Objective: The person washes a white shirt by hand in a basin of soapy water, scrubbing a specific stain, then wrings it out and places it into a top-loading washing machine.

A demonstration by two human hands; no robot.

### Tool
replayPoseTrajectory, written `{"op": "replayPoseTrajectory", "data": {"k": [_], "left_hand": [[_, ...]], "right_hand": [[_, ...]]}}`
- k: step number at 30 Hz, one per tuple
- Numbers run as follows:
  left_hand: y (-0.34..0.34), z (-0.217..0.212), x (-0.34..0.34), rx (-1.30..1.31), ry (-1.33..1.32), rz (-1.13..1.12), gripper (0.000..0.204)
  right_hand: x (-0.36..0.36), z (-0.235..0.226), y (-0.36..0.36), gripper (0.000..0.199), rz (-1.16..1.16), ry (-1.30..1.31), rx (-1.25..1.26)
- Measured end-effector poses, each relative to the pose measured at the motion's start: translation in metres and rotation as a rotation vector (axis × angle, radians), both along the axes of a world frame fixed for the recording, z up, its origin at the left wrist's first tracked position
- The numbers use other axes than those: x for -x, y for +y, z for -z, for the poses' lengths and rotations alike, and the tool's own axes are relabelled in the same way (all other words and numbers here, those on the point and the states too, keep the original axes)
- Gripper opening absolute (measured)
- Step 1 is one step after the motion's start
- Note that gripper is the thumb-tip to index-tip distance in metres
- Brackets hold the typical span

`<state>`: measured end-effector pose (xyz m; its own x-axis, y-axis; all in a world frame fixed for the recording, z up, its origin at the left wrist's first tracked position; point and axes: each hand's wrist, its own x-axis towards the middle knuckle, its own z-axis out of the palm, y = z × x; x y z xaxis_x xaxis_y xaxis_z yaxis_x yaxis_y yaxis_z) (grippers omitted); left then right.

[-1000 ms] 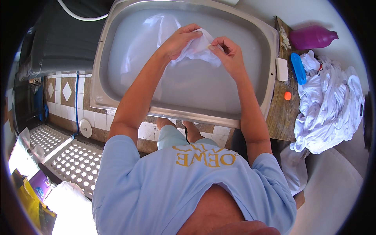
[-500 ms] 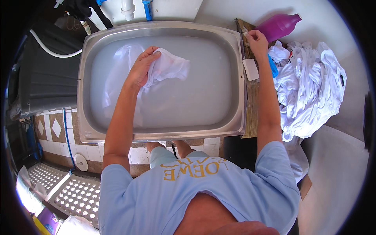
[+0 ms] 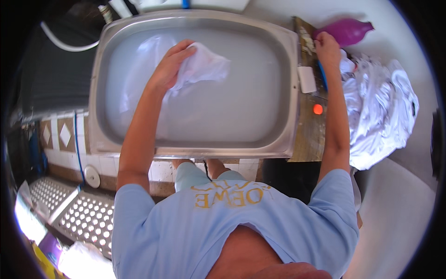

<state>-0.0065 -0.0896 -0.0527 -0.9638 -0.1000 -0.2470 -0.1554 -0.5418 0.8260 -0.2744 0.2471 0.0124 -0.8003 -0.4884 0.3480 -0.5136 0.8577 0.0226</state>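
Note:
My left hand [image 3: 173, 69] is closed on a wet white cloth [image 3: 204, 65], lifting part of it above the cloudy water. More of that pale fabric spreads under the surface towards the left of the metal basin [image 3: 195, 152]. Out to the right, the fingertips of my right hand [image 3: 328, 48] are pinched together over a wooden board [image 3: 309, 139]. Whatever they hold, if anything, is too small to make out. Whitish bits [image 3: 306, 41] lie on the board just left of those fingers, and a purple bottle [image 3: 346, 31] rests on its side behind them.
A white rectangular block [image 3: 306, 79] and a small orange-red disc [image 3: 318, 109] are on the board. Heaped white garments [image 3: 381, 111] lie beyond my right forearm. A blue object [image 3: 323, 74] is partly hidden by it. Perforated grey panels [image 3: 88, 225] stand low at the left.
The view has shifted, and the basin sits higher in it. My right forearm has swung right, uncovering the orange-red disc and the whitish bits. My left hand still grips the cloth.

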Motion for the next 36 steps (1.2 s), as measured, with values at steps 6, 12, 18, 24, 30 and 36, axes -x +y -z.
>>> {"op": "replayPoseTrajectory", "data": {"k": [6, 12, 18, 24, 30, 36], "left_hand": [[-0.009, 0.003, -0.004, -0.064, 0.028, 0.028, 0.017], [-0.012, -0.002, -0.005, -0.06, 0.058, 0.012, 0.018], [-0.013, 0.009, -0.004, 0.177, 0.011, 0.13, 0.02], [-0.005, 0.008, 0.004, -0.018, 0.104, -0.068, 0.023], [0.105, 0.008, 0.013, 1.037, 0.517, -0.174, 0.02], [0.016, 0.029, 0.068, 1.358, -0.033, -0.107, 0.016]], "right_hand": [[-0.11, 0.045, -0.116, 0.026, -0.45, -0.749, 0.75], [-0.171, 0.085, -0.165, 0.026, -0.412, -1.403, 1.015], [-0.174, 0.088, -0.157, 0.014, -0.299, -1.606, 1.813], [-0.207, 0.075, -0.177, 0.022, -0.017, -1.73, 2.186], [-0.184, 0.162, -0.183, 0.036, -0.39, -2.618, 1.954], [-0.214, 0.124, -0.233, 0.023, 0.167, -1.961, 2.223]]}}
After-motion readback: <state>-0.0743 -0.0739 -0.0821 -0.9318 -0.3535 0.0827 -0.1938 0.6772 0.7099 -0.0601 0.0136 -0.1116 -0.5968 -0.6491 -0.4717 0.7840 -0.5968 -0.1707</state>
